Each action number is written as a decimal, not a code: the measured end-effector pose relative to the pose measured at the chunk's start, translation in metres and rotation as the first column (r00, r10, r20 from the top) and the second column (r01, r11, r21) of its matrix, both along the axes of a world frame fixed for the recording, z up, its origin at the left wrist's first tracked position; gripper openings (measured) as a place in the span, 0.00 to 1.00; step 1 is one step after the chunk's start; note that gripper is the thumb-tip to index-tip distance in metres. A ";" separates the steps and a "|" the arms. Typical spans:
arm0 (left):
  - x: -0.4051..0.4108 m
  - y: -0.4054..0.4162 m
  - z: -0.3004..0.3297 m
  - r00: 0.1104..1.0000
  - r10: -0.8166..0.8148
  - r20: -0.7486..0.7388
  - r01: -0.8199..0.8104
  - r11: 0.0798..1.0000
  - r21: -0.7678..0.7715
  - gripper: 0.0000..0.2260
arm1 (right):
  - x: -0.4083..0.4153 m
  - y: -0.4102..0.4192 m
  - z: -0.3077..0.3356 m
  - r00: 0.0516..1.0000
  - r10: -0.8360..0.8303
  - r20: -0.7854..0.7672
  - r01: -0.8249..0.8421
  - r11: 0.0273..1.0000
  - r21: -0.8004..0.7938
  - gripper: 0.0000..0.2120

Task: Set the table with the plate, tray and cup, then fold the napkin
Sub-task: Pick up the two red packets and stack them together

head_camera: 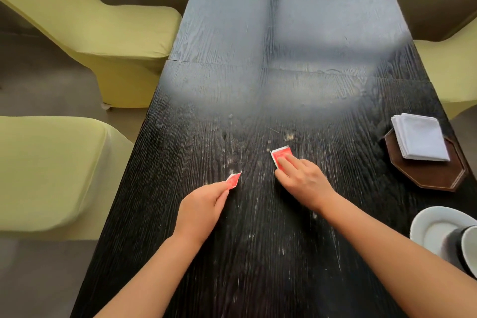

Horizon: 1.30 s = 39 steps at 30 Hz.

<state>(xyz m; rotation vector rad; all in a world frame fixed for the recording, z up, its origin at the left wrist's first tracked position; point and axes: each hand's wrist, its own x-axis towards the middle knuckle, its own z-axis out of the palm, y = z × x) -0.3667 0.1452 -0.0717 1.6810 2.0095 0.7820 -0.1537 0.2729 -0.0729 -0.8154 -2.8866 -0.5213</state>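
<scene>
Dark, heavily grained wood makes up the long surface (258,240), which runs away from the camera with a pale glare across its far half. Yellow-green covered chairs (85,20) stand along its left side, and another shows at the right edge. The left hand (201,208) pinches a small torn red scrap (234,179) between thumb and fingertips, holding it just at the wood. The right hand (302,178) lies with its fingers stretched flat, pressing a larger red packet piece (281,156) down onto the wood. The two hands are apart, each with its own red piece. Near the right edge sits a brown octagonal tray (428,175), and a folded white napkin (419,137) rests on it, overhanging its far rim. Closer to the camera, at the right border, a white plate (436,227) is partly cut off, with a cup (467,248) standing on it, only part of which can be seen behind the right forearm.
</scene>
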 end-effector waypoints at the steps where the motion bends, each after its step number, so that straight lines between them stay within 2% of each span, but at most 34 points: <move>1: 0.000 -0.003 0.002 0.991 0.100 0.085 -0.099 0.995 -0.015 0.10 | -0.001 -0.007 0.002 0.998 -0.050 -0.046 0.049 0.998 -0.024 0.07; 3: -0.001 -0.007 0.007 0.902 0.332 0.275 -0.316 0.943 -0.103 0.08 | -0.006 -0.023 0.006 0.952 -0.236 -0.193 0.207 0.965 -0.160 0.07; 4: -0.001 -0.009 0.009 0.799 0.455 0.393 -0.416 0.890 -0.185 0.08 | -0.009 -0.032 0.009 0.879 -0.380 -0.289 0.297 0.909 -0.291 0.07; 5: 0.000 -0.011 0.012 0.653 0.556 0.515 -0.485 0.829 -0.280 0.08 | -0.012 -0.040 0.014 0.758 -0.544 -0.360 0.369 0.813 -0.451 0.04; 6: 0.001 -0.014 0.016 0.487 0.618 0.617 -0.517 0.773 -0.367 0.08 | -0.016 -0.049 0.019 0.596 -0.697 -0.399 0.385 0.684 -0.620 0.01; 7: 0.004 -0.017 0.021 0.340 0.643 0.687 -0.521 0.736 -0.431 0.08 | -0.019 -0.056 0.025 0.401 -0.827 -0.394 0.337 0.533 -0.776 0.04; 9: 0.013 -0.025 0.038 0.155 0.627 0.764 -0.506 0.714 -0.484 0.08 | -0.026 -0.072 0.044 0.027 -0.955 -0.295 0.013 0.295 -0.955 0.07; 10: 0.019 -0.029 0.050 0.100 0.604 0.791 -0.499 0.718 -0.485 0.08 | -0.032 -0.082 0.059 -0.115 -0.969 -0.217 -0.190 0.236 -0.953 0.09; 11: 0.026 -0.033 0.062 0.057 0.576 0.815 -0.493 0.727 -0.479 0.08 | -0.038 -0.093 0.075 -0.198 -0.971 -0.137 -0.366 0.203 -0.908 0.09; 12: 0.033 -0.037 0.073 0.021 0.545 0.838 -0.489 0.737 -0.467 0.07 | -0.044 -0.105 0.092 -0.231 -0.970 -0.072 -0.500 0.182 -0.847 0.10; 14: 0.049 -0.045 0.100 -0.044 0.481 0.875 -0.484 0.757 -0.440 0.08 | -0.055 -0.127 0.122 -0.238 -0.971 -0.025 -0.638 0.175 -0.750 0.10; 16: 0.065 -0.051 0.126 -0.075 0.424 0.903 -0.477 0.780 -0.406 0.09 | -0.063 -0.143 0.147 -0.249 -0.967 -0.056 -0.651 0.210 -0.730 0.10; 19: 0.084 -0.055 0.159 -0.095 0.349 0.932 -0.470 0.810 -0.351 0.11 | -0.069 -0.157 0.172 -0.312 -0.939 -0.148 -0.508 0.296 -0.809 0.09; 22: 0.094 -0.054 0.185 -0.105 0.290 0.951 -0.475 0.826 -0.304 0.13 | -0.070 -0.165 0.186 -0.309 -0.919 -0.243 -0.322 0.342 -0.883 0.07; 24: 0.097 -0.052 0.198 -0.114 0.252 0.961 -0.467 0.840 -0.276 0.16 | -0.069 -0.167 0.195 -0.315 -0.902 -0.296 -0.255 0.381 -0.889 0.09; 27: 0.100 -0.051 0.214 -0.089 0.193 0.977 -0.452 0.866 -0.212 0.10 | -0.067 -0.167 0.205 -0.324 -0.883 -0.340 -0.231 0.422 -0.877 0.08; 31: 0.103 -0.051 0.219 0.000 0.214 0.977 -0.470 0.862 -0.189 0.04 | -0.060 -0.171 0.209 -0.288 -0.888 -0.359 -0.232 0.428 -0.874 0.06; 33: 0.102 -0.051 0.222 0.044 0.220 0.974 -0.460 0.870 -0.176 0.06 | -0.053 -0.174 0.211 -0.290 -0.875 -0.387 -0.236 0.457 -0.857 0.05; 35: 0.097 -0.052 0.226 0.120 0.212 0.970 -0.427 0.893 -0.142 0.07 | -0.041 -0.173 0.218 -0.315 -0.849 -0.424 -0.241 0.503 -0.830 0.06; 36: 0.093 -0.052 0.229 0.182 0.203 0.962 -0.394 0.912 -0.118 0.06 | -0.034 -0.170 0.224 -0.297 -0.841 -0.452 -0.229 0.522 -0.822 0.07; 37: 0.088 -0.053 0.232 0.257 0.190 0.948 -0.346 0.934 -0.093 0.06 | -0.026 -0.166 0.231 -0.245 -0.840 -0.484 -0.208 0.533 -0.820 0.09; 39: 0.077 -0.055 0.238 0.451 0.146 0.881 -0.222 0.974 -0.048 0.06 | -0.010 -0.155 0.248 -0.072 -0.840 -0.537 -0.179 0.541 -0.822 0.14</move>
